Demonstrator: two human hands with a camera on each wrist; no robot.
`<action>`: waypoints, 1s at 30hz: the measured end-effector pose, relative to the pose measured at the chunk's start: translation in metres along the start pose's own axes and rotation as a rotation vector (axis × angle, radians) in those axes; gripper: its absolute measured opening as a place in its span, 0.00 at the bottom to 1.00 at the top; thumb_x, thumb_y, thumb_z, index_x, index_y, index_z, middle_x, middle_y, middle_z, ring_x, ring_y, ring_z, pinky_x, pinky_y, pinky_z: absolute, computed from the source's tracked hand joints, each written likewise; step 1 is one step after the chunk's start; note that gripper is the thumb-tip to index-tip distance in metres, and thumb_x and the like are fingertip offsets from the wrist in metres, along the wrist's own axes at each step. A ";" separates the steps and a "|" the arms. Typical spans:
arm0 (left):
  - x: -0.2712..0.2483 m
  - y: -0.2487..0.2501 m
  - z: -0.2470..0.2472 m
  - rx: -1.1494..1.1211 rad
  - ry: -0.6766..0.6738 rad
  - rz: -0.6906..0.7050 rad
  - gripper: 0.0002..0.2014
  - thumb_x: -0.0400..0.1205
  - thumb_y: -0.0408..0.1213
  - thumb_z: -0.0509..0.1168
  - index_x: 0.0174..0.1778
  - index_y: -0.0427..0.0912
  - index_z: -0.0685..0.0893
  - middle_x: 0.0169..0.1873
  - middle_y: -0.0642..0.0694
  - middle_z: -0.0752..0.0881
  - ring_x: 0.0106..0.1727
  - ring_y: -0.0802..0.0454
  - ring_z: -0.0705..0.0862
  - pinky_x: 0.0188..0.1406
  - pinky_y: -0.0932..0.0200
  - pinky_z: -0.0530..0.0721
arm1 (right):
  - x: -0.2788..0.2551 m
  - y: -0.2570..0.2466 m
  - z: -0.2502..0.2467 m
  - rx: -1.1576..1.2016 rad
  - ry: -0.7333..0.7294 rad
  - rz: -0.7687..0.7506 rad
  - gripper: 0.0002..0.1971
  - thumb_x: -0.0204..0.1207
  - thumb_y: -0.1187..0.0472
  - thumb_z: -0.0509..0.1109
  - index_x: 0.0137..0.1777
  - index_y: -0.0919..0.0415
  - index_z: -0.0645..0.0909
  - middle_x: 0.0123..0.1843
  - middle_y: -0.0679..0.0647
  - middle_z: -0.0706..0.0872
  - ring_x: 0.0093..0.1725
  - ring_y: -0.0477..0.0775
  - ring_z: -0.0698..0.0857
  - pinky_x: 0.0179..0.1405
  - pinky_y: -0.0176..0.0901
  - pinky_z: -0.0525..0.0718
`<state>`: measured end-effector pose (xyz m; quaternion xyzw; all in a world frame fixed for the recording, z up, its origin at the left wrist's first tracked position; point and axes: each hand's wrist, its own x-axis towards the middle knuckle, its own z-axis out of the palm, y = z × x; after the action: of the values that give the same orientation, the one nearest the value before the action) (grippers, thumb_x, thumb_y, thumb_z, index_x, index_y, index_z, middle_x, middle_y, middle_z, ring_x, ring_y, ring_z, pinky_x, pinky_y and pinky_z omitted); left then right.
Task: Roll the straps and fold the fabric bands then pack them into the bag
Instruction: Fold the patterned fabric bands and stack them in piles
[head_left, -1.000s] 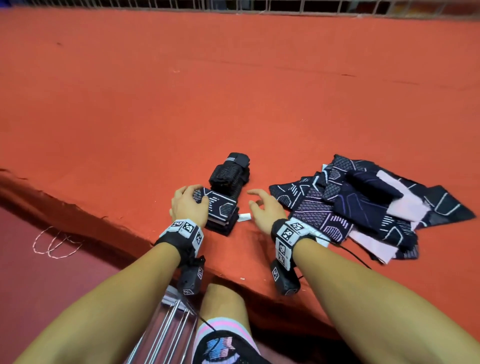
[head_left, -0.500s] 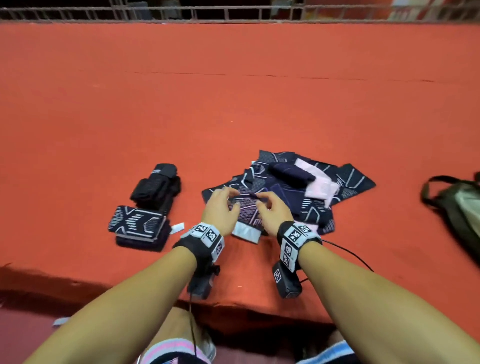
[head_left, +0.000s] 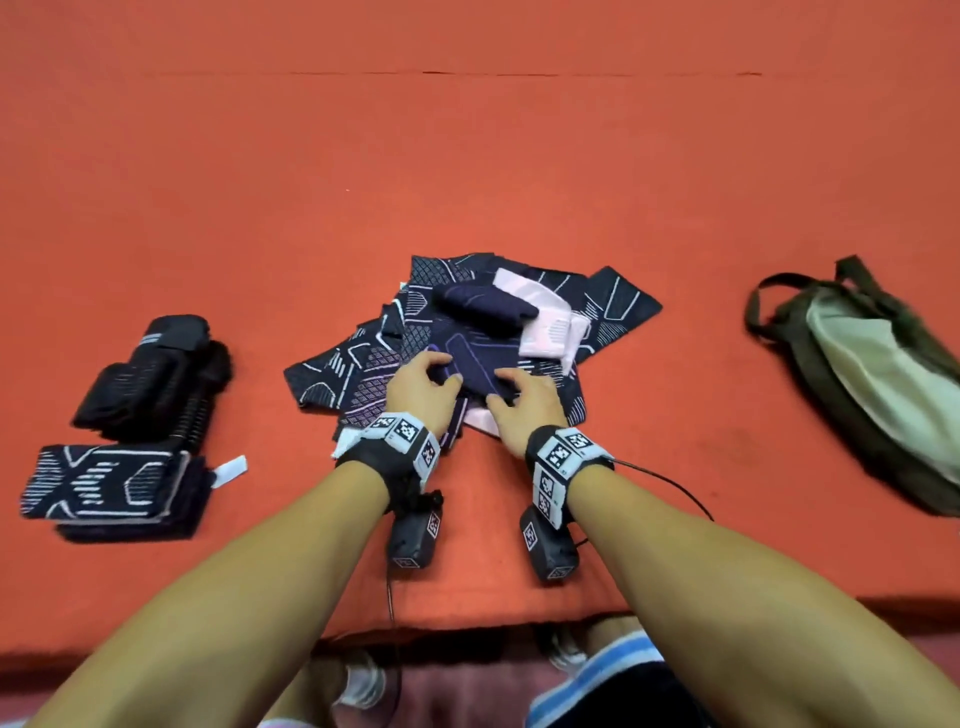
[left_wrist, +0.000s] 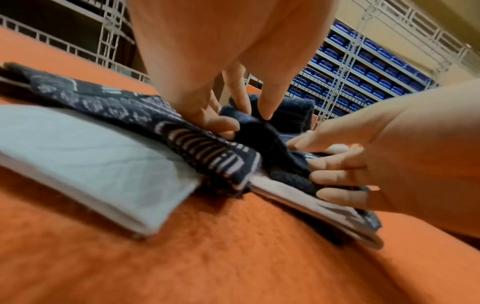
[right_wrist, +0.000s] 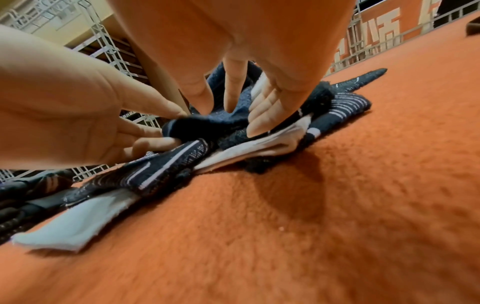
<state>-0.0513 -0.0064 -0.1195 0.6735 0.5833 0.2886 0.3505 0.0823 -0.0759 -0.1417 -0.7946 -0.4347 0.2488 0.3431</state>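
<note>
Here, left hand (head_left: 423, 387) and right hand (head_left: 524, 402) each pinch navy band (head_left: 475, 364), grip clenched.

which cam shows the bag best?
Head view. The olive bag lies on the orange table at far right, apart from the fabric pile, though the frame edge crops it. Neither wrist view shows it; both frame only fingers on the pile.
</note>
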 end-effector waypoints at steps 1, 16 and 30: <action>-0.001 0.002 0.003 -0.022 0.011 -0.002 0.11 0.79 0.39 0.74 0.57 0.49 0.88 0.44 0.52 0.88 0.43 0.53 0.84 0.48 0.62 0.76 | 0.001 0.001 -0.001 0.000 -0.005 -0.006 0.22 0.76 0.53 0.73 0.71 0.47 0.81 0.64 0.59 0.81 0.60 0.58 0.85 0.69 0.51 0.81; -0.076 -0.028 -0.033 -0.241 -0.161 -0.071 0.08 0.74 0.46 0.71 0.46 0.56 0.93 0.38 0.44 0.92 0.37 0.46 0.89 0.54 0.44 0.90 | -0.057 0.020 0.000 0.124 -0.129 -0.009 0.18 0.75 0.64 0.73 0.65 0.58 0.88 0.64 0.56 0.90 0.65 0.54 0.86 0.73 0.47 0.78; -0.104 -0.049 -0.037 0.077 -0.103 0.107 0.04 0.81 0.33 0.72 0.49 0.40 0.92 0.57 0.44 0.87 0.52 0.47 0.88 0.59 0.54 0.84 | -0.096 0.046 -0.019 0.418 -0.208 0.069 0.24 0.81 0.79 0.55 0.68 0.62 0.83 0.54 0.55 0.88 0.53 0.55 0.88 0.53 0.29 0.84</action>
<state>-0.1256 -0.1006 -0.1353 0.7307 0.5382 0.2492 0.3381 0.0719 -0.1827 -0.1553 -0.6909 -0.3791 0.4254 0.4449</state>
